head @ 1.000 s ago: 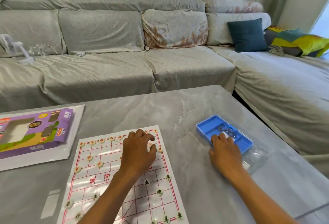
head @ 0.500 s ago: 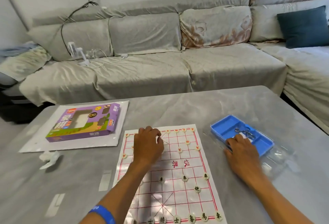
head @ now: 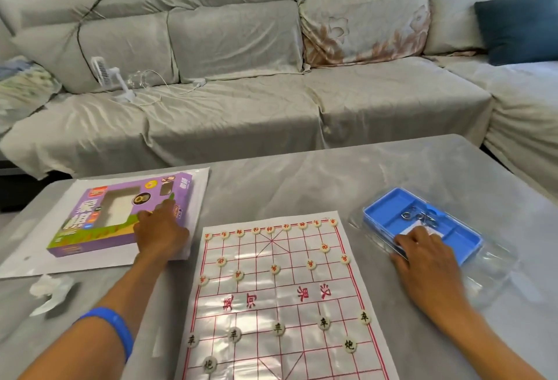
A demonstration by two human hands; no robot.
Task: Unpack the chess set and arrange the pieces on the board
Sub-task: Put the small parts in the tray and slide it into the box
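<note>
**Board nearly set, packaging left to deal with**

We take the white paper chess board with its red grid (head: 280, 298) as our landmark; it lies flat on the grey marble-look table (head: 302, 180). To its left sits the purple and green cardboard chess box (head: 99, 216), lying on a white sheet. To its right sits the blue plastic tray (head: 389, 216) in a clear plastic shell, with a few metal rings inside.

Our left hand (head: 161, 233) rests on the near right corner of the box, fingers stretched forward and touching it. Our right hand (head: 422, 262) lies on the tray's near edge, fingers bent over the rim; we cannot tell whether they pinch anything.

The small round cream chess pieces (head: 323, 323) stand on the grid: red ones along the far rows, dark ones on the near rows. We judge the arranging almost done, though the nearest row is cut off from sight
</note>
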